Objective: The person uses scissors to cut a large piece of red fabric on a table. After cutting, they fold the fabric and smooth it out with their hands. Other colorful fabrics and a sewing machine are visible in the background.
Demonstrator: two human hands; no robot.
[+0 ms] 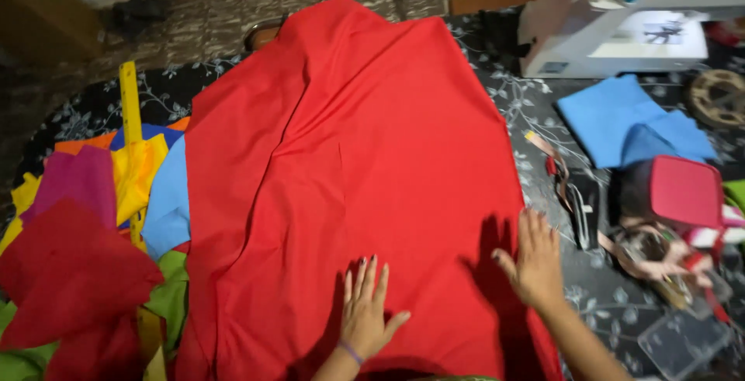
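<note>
The red fabric (pixel 349 179) lies spread over a black cloth with a pale flower print (pixel 535 117), running from the near edge up toward the far end, with long soft creases down its left half and middle. Both hands press flat on its near part: the left hand (pixel 365 311), fingers together and palm down, sits near the middle; the right hand (pixel 535 261), fingers spread, rests at the right edge — neither grips anything. To flatten it well, I judge the palms should sweep outward from the centre toward the edges, slowly, so the folds are pushed off rather than trapped. At the left lies a heap of coloured fabric pieces (pixel 93 218) with a yellow ruler (pixel 130 109) across it. To the right are folded blue cloth (pixel 628 121), a red pouch (pixel 687 191) and, further back, a white sewing machine (pixel 621 16).
</note>
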